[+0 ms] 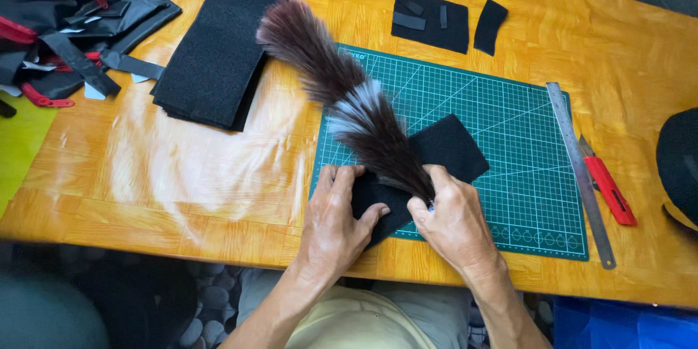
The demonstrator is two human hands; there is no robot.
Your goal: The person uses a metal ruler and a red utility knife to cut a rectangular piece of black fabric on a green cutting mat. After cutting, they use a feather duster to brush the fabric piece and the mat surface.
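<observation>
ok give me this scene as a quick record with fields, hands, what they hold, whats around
left hand: pressing flat on the black felt piece, thumb on its near edge
right hand: pinching the narrow end of the fur tail against the felt
fur tail: dark brown with a pale band, lying diagonally up and to the left
surface: green cutting mat on a glossy wooden table
right of mat: steel ruler, red utility knife
far side: black felt stack, small black scraps
</observation>
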